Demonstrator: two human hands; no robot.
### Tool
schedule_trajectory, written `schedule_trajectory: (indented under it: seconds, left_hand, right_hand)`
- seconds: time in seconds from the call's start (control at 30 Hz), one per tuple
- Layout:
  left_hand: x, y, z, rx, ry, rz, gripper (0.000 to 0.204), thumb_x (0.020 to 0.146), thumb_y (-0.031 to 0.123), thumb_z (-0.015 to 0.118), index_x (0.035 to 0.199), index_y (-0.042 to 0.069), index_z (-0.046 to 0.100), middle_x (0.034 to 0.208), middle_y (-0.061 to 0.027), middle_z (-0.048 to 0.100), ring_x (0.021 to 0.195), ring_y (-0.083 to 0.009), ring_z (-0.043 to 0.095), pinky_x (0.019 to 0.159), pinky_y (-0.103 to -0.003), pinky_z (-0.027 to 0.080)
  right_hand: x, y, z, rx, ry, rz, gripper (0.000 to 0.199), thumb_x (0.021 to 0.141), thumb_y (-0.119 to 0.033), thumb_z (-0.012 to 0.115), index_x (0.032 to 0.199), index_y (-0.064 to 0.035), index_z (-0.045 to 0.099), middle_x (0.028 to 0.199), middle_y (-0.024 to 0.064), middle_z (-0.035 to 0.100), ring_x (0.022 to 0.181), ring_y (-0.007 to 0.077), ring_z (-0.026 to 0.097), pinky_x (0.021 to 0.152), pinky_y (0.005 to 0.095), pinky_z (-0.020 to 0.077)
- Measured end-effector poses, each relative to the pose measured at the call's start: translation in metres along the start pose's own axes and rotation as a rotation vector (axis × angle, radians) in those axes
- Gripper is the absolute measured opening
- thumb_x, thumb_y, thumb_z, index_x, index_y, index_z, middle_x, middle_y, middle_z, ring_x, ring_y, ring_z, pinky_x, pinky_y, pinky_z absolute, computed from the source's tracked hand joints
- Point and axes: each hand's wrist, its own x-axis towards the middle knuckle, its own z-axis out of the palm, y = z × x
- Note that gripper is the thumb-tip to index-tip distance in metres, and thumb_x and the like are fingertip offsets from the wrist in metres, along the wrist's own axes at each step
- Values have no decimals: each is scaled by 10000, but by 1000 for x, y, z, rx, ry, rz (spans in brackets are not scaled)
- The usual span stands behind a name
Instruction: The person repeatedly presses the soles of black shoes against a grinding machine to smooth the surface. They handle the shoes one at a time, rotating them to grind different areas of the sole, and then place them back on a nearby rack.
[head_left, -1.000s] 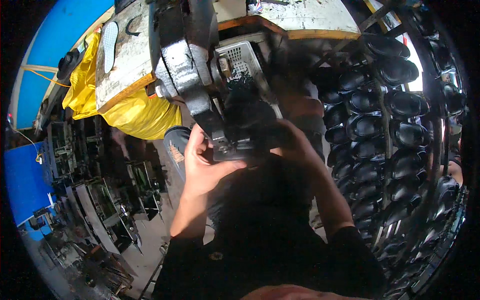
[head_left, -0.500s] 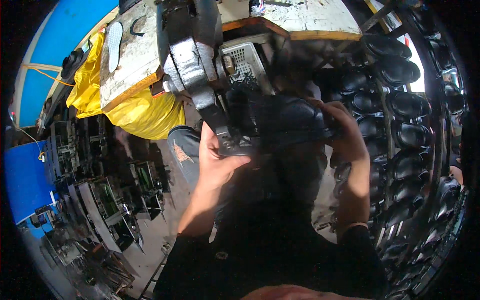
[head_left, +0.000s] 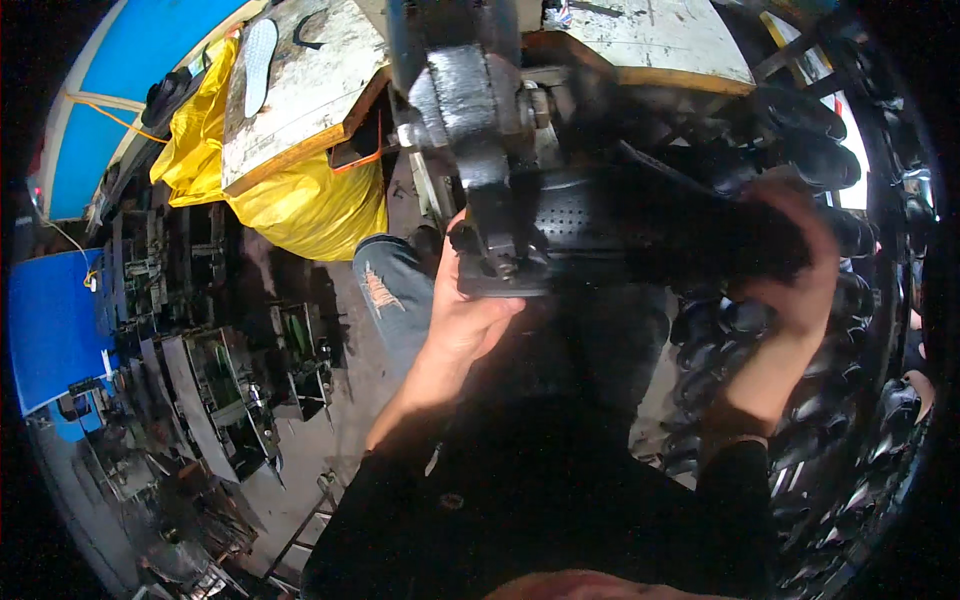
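Note:
A black shoe (head_left: 620,225) with a patch of small perforations lies crosswise in front of me, its left end under the narrow foot of a metal machine arm (head_left: 480,170). My left hand (head_left: 470,320) grips that left end from below, the thumb along its near edge and the other fingers mostly hidden. Around the shoe's far right end curls my right hand (head_left: 812,250), smeared by motion. Deep shadow hides much of the shoe's right half and its lower edge.
Behind the machine stands a worn white worktable (head_left: 300,90) bearing a pale insole (head_left: 260,65). A yellow sack (head_left: 310,215) hangs beneath its edge. Racks of black shoes (head_left: 815,160) fill the right side. Metal machine parts (head_left: 220,400) stand on the floor at left.
My right hand has swung right, farther from my left hand, and the shoe's perforated patch now shows. My left hand keeps its hold by the machine foot. The whole view has shifted.

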Motion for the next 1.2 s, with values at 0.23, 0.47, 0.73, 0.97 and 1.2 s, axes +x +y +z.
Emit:
schedule_trajectory:
  seconds: [0.23, 0.47, 0.73, 0.97, 1.2]
  left_hand:
    - [-2, 10, -2, 58, 9, 18, 902, 697, -137, 742, 1467, 106, 339, 1300, -78, 552, 1177, -240, 571, 1015, -412, 468]
    - [6, -6, 10, 483, 24, -261, 610, 823, -107, 665, 1369, 31, 430, 1077, -86, 616, 938, -179, 653, 850, -315, 543]
    - [66, -48, -59, 1105, -34, -6, 434, 1077, 341, 364, 872, 42, 603, 639, 16, 453, 552, -87, 409, 526, -252, 321]
    - [95, -57, -179, 1823, -265, -370, 348, 937, 261, 644, 1092, -48, 613, 879, -189, 695, 840, -349, 683, 782, -417, 512]
    - [87, -96, -166, 1702, -258, 13, 475, 896, 159, 692, 1294, -41, 526, 1274, -238, 580, 1173, -373, 568, 1006, -384, 445]
  right_hand:
    - [8, -2, 26, 161, -18, 158, 924, 406, -68, 846, 1289, -38, 573, 1300, 117, 612, 1215, 240, 557, 1066, 377, 396]
    - [-98, 26, 33, 147, 130, 478, 790, 493, 41, 797, 1245, -51, 574, 1235, 67, 622, 1178, 201, 559, 1060, 342, 393]
    - [-189, -84, -54, -128, 1032, 292, 763, 598, -390, 892, 1189, -2, 603, 1146, 88, 611, 1048, 197, 596, 923, 323, 469]
    - [-147, -112, -79, -1164, 1038, 105, 541, 686, 27, 784, 1191, -66, 611, 1157, 126, 663, 1077, 290, 613, 993, 386, 443]
    - [-136, -31, -143, -1287, 712, 313, 570, 721, -39, 766, 1260, -100, 592, 1220, 119, 611, 1132, 337, 546, 985, 427, 448]
